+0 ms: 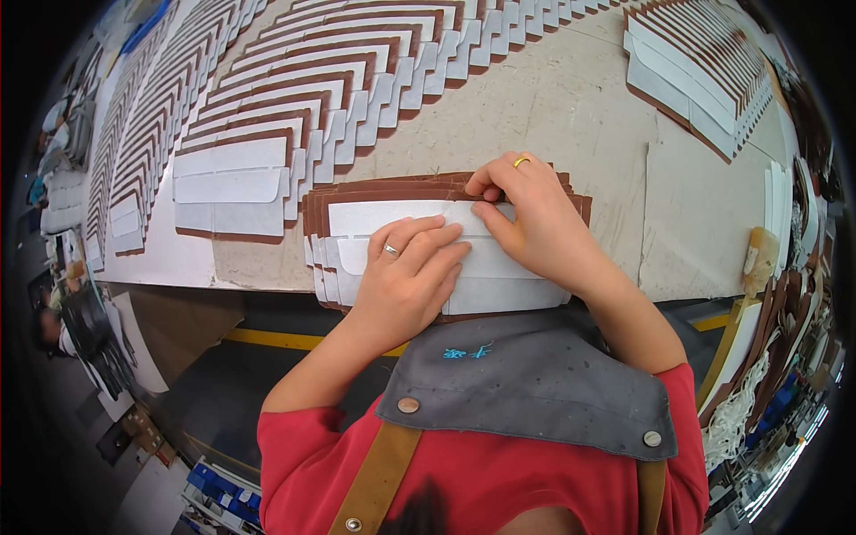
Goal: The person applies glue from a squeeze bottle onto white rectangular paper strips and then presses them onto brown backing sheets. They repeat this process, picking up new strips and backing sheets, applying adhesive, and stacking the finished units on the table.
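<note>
In front of me at the table's near edge lies a stack of flat brown pieces with white backing, their brown borders fanned out along the far side. My left hand rests on the white face of the top piece, fingers stretched out, a ring on one of them. At the far brown edge of the same piece, my right hand has its fingers curled in, fingertips and thumb close together. Whatever sits between those fingertips is too small to make out. That hand also wears a ring.
Long overlapping rows of similar brown-and-white pieces cover the table's left and far side. Another fanned row lies at the far right. A yellowish block stands by the right table edge, near hanging brown strips.
</note>
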### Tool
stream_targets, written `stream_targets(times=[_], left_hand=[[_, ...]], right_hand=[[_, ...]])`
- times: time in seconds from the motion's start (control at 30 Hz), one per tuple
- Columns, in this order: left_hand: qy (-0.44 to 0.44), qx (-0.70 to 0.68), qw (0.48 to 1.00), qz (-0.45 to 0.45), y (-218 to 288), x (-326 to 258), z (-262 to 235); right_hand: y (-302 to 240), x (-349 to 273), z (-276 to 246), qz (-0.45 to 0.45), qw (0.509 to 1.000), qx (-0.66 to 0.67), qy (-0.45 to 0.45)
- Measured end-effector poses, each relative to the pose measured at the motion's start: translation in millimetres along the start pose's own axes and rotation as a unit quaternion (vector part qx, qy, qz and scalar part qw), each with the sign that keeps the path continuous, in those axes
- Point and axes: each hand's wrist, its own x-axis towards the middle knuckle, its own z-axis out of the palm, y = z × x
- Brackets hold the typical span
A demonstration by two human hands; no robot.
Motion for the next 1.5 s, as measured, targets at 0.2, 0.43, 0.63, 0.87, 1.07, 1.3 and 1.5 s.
stream_targets(times=[0.2, 0.43, 0.63, 0.87, 1.07, 1.3, 1.5], left_hand=[[0.009, 0.010, 1.000, -0.005, -1, -3, 1], [0.033, 0.052, 0.998, -0.015, -4, -5, 3], [0.066, 0.023, 0.996, -0.054, -8, -9, 6], [0.076, -0.024, 0.994, -0.068, -10, -11, 3], [0.012, 0.100, 0.992, -0.080, -23, -30, -19], [-0.007, 0.071, 0.993, -0.097, -23, -31, -20], [-0.019, 0.083, 0.993, -0.084, -28, -34, -21]], right_hand=[[2, -4, 5, -0.073, 0.995, -0.059, 0.037], [2, -10, 8, -0.111, 0.989, -0.070, 0.062], [-1, -23, 16, -0.176, 0.982, -0.064, 0.033], [-11, -23, 20, -0.174, 0.971, -0.162, -0.023], [-20, -28, 20, -0.126, 0.972, -0.196, -0.043], [-19, -48, 11, -0.072, 0.963, -0.239, -0.101], [-4, -73, -6, -0.015, 0.961, -0.255, -0.104]])
